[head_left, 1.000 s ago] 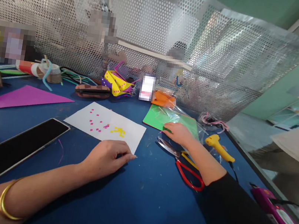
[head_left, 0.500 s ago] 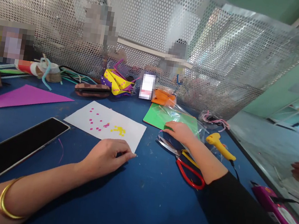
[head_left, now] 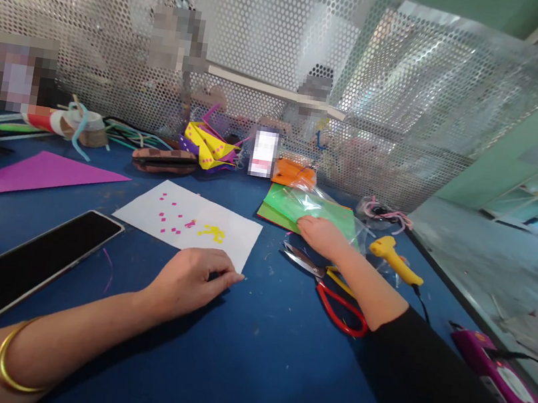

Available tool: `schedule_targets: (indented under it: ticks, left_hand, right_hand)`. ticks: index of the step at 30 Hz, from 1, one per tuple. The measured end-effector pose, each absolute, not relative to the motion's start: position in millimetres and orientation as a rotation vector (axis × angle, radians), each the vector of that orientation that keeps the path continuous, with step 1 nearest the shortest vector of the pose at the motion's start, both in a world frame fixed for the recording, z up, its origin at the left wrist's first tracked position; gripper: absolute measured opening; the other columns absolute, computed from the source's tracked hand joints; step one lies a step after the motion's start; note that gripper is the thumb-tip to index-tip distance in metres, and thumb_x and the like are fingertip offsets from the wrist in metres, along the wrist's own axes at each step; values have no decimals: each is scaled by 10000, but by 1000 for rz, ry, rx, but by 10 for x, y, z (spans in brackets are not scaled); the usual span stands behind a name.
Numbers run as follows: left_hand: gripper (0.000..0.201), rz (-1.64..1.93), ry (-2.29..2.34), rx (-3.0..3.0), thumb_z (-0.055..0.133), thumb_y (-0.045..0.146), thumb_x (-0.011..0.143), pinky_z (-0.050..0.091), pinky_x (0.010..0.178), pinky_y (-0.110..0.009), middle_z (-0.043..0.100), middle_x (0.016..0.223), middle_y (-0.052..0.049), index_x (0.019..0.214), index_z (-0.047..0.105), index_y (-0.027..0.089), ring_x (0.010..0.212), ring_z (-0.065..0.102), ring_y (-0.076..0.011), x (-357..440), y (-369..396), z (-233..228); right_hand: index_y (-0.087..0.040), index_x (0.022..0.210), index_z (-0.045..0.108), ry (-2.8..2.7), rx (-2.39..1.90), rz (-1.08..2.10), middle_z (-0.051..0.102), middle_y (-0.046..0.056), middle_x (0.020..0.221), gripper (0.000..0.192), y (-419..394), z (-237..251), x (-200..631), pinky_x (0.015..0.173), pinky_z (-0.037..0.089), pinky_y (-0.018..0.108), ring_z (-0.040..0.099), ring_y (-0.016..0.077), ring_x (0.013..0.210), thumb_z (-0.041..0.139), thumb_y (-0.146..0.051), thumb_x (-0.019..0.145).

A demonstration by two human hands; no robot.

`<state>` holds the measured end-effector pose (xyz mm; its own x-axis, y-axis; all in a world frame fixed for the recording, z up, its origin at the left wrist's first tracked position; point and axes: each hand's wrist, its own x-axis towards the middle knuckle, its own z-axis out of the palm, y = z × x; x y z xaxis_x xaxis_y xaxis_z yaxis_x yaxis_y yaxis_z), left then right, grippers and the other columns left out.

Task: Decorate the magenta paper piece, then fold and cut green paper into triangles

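Where the blue table [head_left: 245, 359] is covered with craft scraps, the largest thing under the hands is the white sheet [head_left: 189, 223], lying flat just ahead of the left hand [head_left: 189, 277]; it is judged light, limp and easily creased, best pinned or lifted at its near corner, on which the loosely curled fingers rest with nothing gripped. The green paper [head_left: 318, 212], partly inside a clear plastic sleeve [head_left: 300, 196], lies under the right hand [head_left: 322, 235], whose fingers are pressed flat on its near edge; the sleeve is judged slippery. Scissors [head_left: 327, 287] lie just behind that hand. Tiny pink and yellow squares [head_left: 194, 225], easily scattered, are strewn on the sheet.
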<state>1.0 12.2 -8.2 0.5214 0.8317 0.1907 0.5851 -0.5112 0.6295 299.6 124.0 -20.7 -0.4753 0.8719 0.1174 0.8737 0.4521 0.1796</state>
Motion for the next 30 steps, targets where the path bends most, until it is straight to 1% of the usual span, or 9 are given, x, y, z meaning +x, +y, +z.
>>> schedule_targets:
  ticks: [3, 5, 8, 11, 14, 17, 20, 24, 30]
  left_hand:
    - [293, 661, 1161, 2251, 538, 348, 928, 437, 692, -267, 703, 767, -10, 742, 692, 183, 727, 639, -139, 8, 114, -85]
    - [297, 658, 1162, 2248, 536, 351, 927, 437, 688, -270, 701, 763, -10, 734, 689, 184, 724, 637, -140, 4, 109, -88]
    - [306, 656, 1158, 2257, 533, 358, 925, 437, 682, -273, 699, 758, -11, 720, 680, 186, 722, 635, -141, -3, 106, -90]
    - [313, 655, 1155, 2262, 529, 361, 926, 436, 679, -273, 696, 748, -10, 710, 673, 187, 716, 633, -140, -6, 105, -90]
    - [316, 663, 1146, 2264, 530, 368, 925, 437, 680, -273, 696, 749, -11, 707, 671, 187, 717, 633, -139, -3, 105, -88]
    - [317, 667, 1145, 2268, 525, 370, 925, 437, 678, -273, 698, 756, -13, 714, 675, 189, 717, 631, -140, 3, 108, -86]
    - [321, 659, 1155, 2276, 523, 376, 923, 436, 672, -275, 697, 753, -16, 711, 676, 189, 705, 625, -140, 6, 114, -85]
    - [323, 653, 1156, 2274, 523, 381, 923, 432, 667, -273, 697, 751, -12, 711, 675, 190, 704, 627, -138, 3, 117, -93]
    - [320, 659, 1161, 2277, 526, 382, 920, 431, 663, -277, 694, 746, -13, 718, 679, 187, 705, 628, -144, 0, 111, -105]
  right_hand:
    - [-134, 1061, 648, -2642, -1585, -437, 673, 73, 1094, 204, 1201, -244, 2925, 887, 518, 416, 650, 190, 952, 583, -294, 952]
    - [-116, 1004, 683, -2588, -1559, -496, 677, 118, 1163, 176, 1180, -251, 2878, 983, 448, 430, 640, 204, 991, 519, -156, 955]
    - [-112, 937, 724, -2466, -1548, -548, 667, 155, 1241, 290, 1184, -212, 2851, 1057, 346, 437, 628, 230, 1015, 439, -62, 928]
    - [-142, 917, 740, -2328, -1574, -553, 692, 137, 1206, 246, 1233, -131, 2890, 1018, 340, 459, 630, 253, 1001, 496, -119, 914]
    - [-184, 832, 743, -2228, -1593, -524, 723, 107, 1130, 158, 1285, -62, 2950, 946, 364, 440, 637, 247, 975, 595, -193, 887]
    - [-214, 718, 723, -2168, -1602, -474, 749, 65, 1020, 228, 1312, -35, 2993, 897, 379, 399, 651, 216, 921, 611, -282, 905]
    - [-229, 686, 712, -2120, -1618, -423, 757, 30, 918, 309, 1329, -28, 3033, 834, 398, 349, 659, 187, 840, 560, -317, 941]
    - [-223, 650, 691, -2063, -1665, -394, 738, 30, 783, 233, 1356, -8, 3076, 693, 391, 311, 640, 200, 739, 641, -289, 868]
    - [-209, 664, 659, -1920, -1662, -443, 716, 53, 819, 163, 1358, 127, 3055, 822, 372, 356, 609, 227, 799, 682, -280, 809]
